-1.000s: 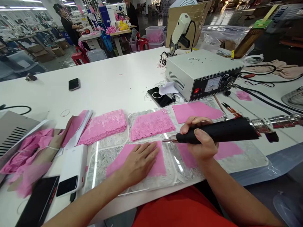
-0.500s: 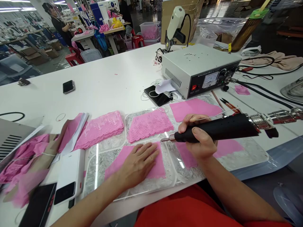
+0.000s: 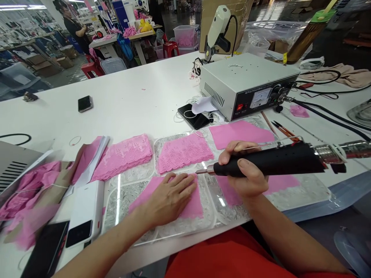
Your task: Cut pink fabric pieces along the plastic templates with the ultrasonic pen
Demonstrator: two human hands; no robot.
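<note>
My left hand point(image 3: 174, 197) lies flat on a piece of pink fabric point(image 3: 194, 204), fingers stretched out. The fabric rests on a clear plastic sheet point(image 3: 121, 200) with a grey mottled look. In my right hand point(image 3: 246, 170) is a black handheld ultrasonic cutter point(image 3: 278, 158), gripped near its front. Its metal tip point(image 3: 204, 170) points left and lies at the fabric's top right corner, near my left fingertips; whether it touches cannot be made out. Pink lace pieces point(image 3: 185, 152) sit just beyond, with a stack of lace point(image 3: 124, 156) to their left. More pink fabric point(image 3: 240, 133) lies behind the cutter.
A grey control box point(image 3: 249, 85) stands at the back right, with black cables point(image 3: 333, 116) running to the right. A black phone point(image 3: 194, 116), tweezers point(image 3: 285, 130) and a white power bank point(image 3: 87, 208) lie about. Another person point(image 3: 74, 29) is far off at the left.
The cutter has rolled slightly in my right hand, showing its metal lever more. My left hand stays in almost the same place on the fabric. The view has shifted a little.
</note>
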